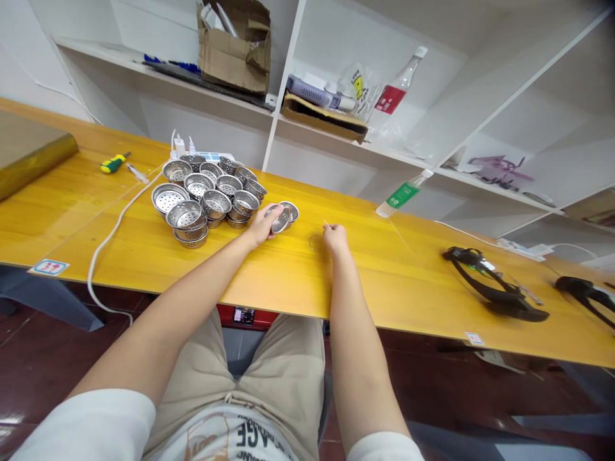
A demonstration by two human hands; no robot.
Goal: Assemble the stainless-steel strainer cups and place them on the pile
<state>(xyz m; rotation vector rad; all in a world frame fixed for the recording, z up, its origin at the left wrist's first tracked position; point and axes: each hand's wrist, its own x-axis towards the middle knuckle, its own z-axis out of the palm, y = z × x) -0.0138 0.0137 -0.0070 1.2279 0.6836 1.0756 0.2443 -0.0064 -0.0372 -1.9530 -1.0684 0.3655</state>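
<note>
The pile of perforated metal cups (216,203) sits on the glossy yellow-orange tabletop (288,275), some cups stacked on others. Just right of the pile, the left hand (264,224) grips a perforated cup (280,221), fingers curled round its side; a second cup (291,210) shows right behind it. Farther right of the pile, the right hand (335,238) is closed in a narrow pinch on something thin, with a fine loop (314,243) beside it; whether the two are joined I cannot tell. Left of the pile lies a yellow-green screwdriver (113,164), and a white cable (108,238) runs down over the table's edge. Well right of it are a green-labelled bottle (402,194) and black headgear (497,288). Behind the pile, white shelving (283,77) holds a torn cardboard box (234,51) and a red-labelled bottle (394,93). The floor (423,384) is dark red tile.
</note>
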